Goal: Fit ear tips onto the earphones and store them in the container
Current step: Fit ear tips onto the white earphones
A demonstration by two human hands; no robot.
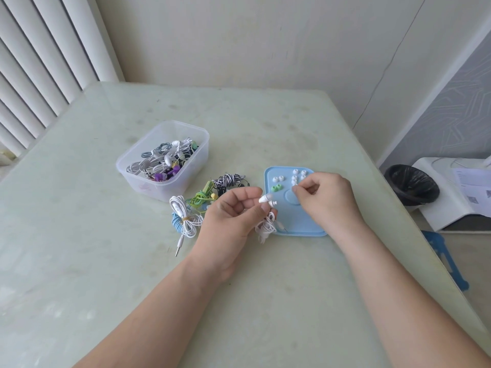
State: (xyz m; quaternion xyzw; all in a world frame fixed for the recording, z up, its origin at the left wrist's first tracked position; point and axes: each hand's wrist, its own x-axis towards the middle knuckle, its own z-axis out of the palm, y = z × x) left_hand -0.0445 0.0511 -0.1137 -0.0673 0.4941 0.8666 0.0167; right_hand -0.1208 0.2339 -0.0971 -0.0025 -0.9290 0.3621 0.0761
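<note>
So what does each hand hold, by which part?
Left hand pinches the white earbud by its body. Right hand is at the white ear tips; hold cannot be told.

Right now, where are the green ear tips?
Head view, right of centre: green ear tips lie on the blue lid, near its left edge, beyond the white earbud.

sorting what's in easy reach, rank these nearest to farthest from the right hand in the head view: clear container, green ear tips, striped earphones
1. green ear tips, on the blue lid, just left of the right hand
2. black-and-white striped earphones, past the lid's left edge
3. clear container, farthest left and back
</note>
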